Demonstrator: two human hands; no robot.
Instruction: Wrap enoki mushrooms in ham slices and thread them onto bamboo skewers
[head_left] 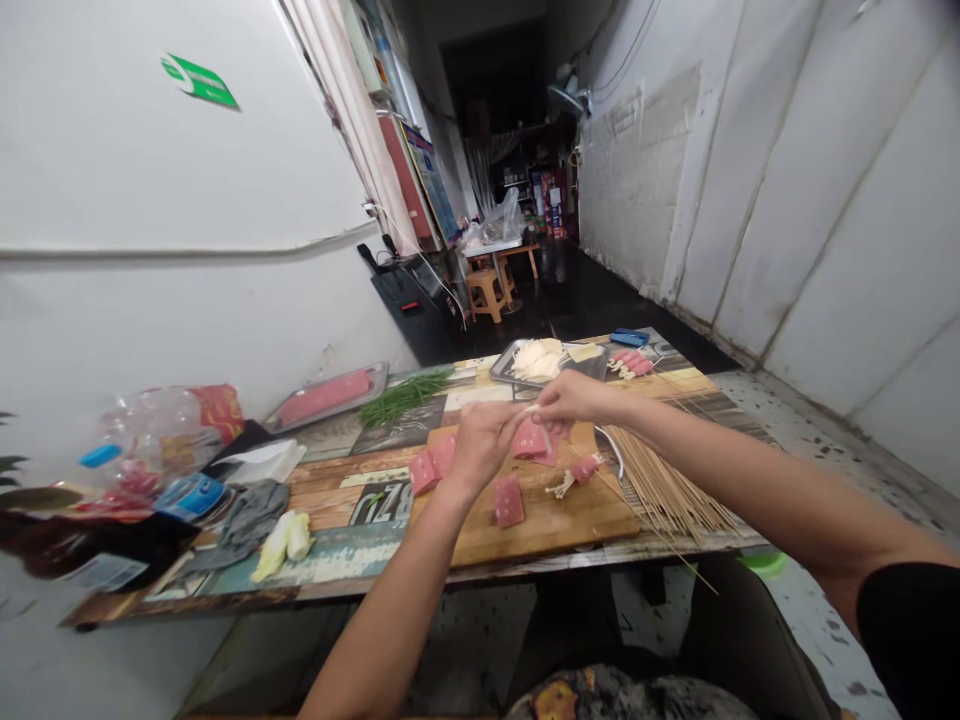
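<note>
Forearms (405, 610) reach in over a cutting board of pink meat slices

Both the left hand (484, 440) and the right hand (574, 398) have their fingers bent inward, the tips meeting and pinching a small pale piece (532, 409) between them; what it is cannot be told, as the fingers cover much of it. Just beneath the fingers lies a pink meat slice (531, 441), resting on the wooden cutting board (555, 525). Nearer the wearer than the fingers, a second meat slice (508, 502) lies flat, and folded meat (424, 472) sits to their left, at the board's edge. To the right of the fingers and a little nearer, an enoki roll (583, 469) lies with meat wrapped around the stems, both mushroom ends sticking out.

Farther right of the fingers, loose bamboo skewers (667, 485) fan out beside the board, partly under the right forearm. Just beyond the fingers stands a metal tray (504, 366) bearing enoki mushrooms (538, 358); skewered rolls (631, 363) lie to its right. Beyond and left of the fingers are green chives (405, 396) and a tray of red meat (326, 396). Well left and nearer, cabbage pieces (282, 545) rest on the surface (360, 553) beside a grey cloth (251, 520).
</note>
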